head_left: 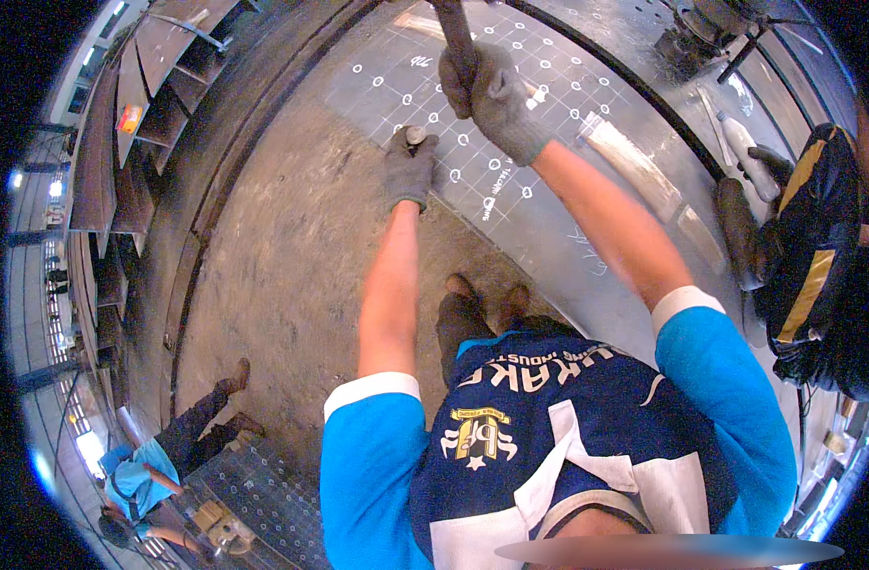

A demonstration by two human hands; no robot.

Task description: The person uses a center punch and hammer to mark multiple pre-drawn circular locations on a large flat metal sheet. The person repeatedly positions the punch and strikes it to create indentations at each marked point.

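Observation:
My left hand [411, 171], in a grey glove, is closed round a metal punch [415, 135]; only its round end shows above the fingers. It rests at the left edge of a grey steel plate [558, 271] marked with a chalk grid and several small white circles. My right hand [499, 104], also gloved, grips a hammer by its thick dark handle [453, 33], raised over the plate. The hammer's far end runs out of the top of the picture, so its head is hidden.
A dusty brown floor [292, 218] lies left of the plate. At right, another person in dark clothing [819, 247] has a gloved hand by a white bottle [750, 157]. A person in blue [145, 480] bends over another marked plate [273, 494]. Steel racks [121, 190] stand far left.

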